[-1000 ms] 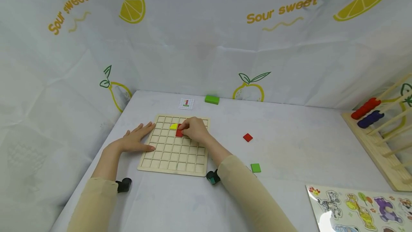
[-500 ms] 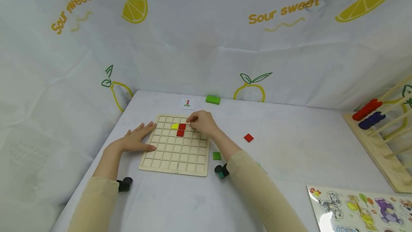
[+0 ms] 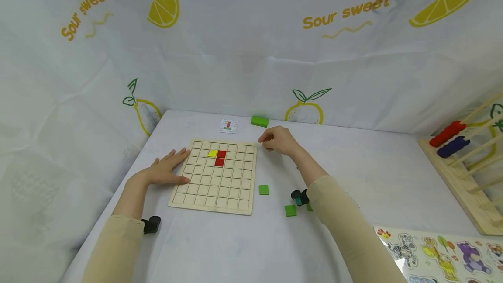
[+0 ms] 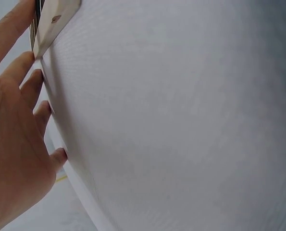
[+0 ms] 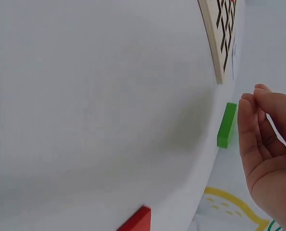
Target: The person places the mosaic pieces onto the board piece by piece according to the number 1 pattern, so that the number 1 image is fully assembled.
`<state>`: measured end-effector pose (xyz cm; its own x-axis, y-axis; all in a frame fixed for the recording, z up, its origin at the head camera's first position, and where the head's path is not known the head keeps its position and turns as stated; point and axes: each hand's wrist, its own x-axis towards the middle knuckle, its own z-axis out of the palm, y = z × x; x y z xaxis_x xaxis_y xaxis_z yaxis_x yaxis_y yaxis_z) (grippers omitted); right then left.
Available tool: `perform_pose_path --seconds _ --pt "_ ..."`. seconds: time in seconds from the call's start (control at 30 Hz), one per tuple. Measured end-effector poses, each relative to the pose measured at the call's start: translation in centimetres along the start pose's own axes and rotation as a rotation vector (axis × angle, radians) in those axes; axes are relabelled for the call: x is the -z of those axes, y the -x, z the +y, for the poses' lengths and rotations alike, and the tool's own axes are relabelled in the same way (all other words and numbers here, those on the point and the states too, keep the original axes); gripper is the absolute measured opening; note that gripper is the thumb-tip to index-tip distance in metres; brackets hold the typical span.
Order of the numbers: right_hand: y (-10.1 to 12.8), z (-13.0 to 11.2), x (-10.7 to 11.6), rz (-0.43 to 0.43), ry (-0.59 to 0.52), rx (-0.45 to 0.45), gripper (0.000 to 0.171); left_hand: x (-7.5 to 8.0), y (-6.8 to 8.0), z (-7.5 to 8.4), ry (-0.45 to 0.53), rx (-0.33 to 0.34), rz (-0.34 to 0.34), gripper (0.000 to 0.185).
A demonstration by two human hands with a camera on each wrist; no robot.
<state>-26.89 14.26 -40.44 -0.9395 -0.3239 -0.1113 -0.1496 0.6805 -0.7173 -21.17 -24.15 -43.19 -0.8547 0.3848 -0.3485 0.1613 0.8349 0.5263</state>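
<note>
- The left hand [image 3: 163, 171] lies flat on the table [image 3: 353, 174], fingers straight and released, their tips against the left edge of the wooden grid board [image 3: 216, 187]; the left wrist view shows the same edge beside the fingers [image 4: 18, 91].
- The right hand [image 3: 279, 140] hovers just off the board's far right corner, fingers loosely curled toward the thumb; it appears to hold nothing, though the fingertips are small in the head view.
- In the right wrist view the green block [image 5: 226, 124] lies just beside those curled fingers [image 5: 258, 125], not touching.
- On the board, 1 yellow tile [image 3: 212, 153] sits next to 2 red tiles [image 3: 220, 158], stacked in 1 column.
- 2 loose green tiles [image 3: 263, 190] lie on the table right of the board.
- A small pattern card [image 3: 228, 126] lies beyond the board.
- An animal puzzle [image 3: 444, 252] sits at near right.
</note>
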Motion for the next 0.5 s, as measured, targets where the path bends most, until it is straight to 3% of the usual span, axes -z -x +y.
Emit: perform_pose_path --seconds 0.3,0.5 --pt "0.9 2.7 2.7 -0.021 0.052 -0.058 0.019 0.0 -0.2 -0.2 -0.006 0.006 0.006 0.103" --pt "1.8 4.5 4.2 -0.084 0.061 -0.071 0.019 -0.1 -0.2 -0.2 -0.012 -0.001 0.014 0.102"
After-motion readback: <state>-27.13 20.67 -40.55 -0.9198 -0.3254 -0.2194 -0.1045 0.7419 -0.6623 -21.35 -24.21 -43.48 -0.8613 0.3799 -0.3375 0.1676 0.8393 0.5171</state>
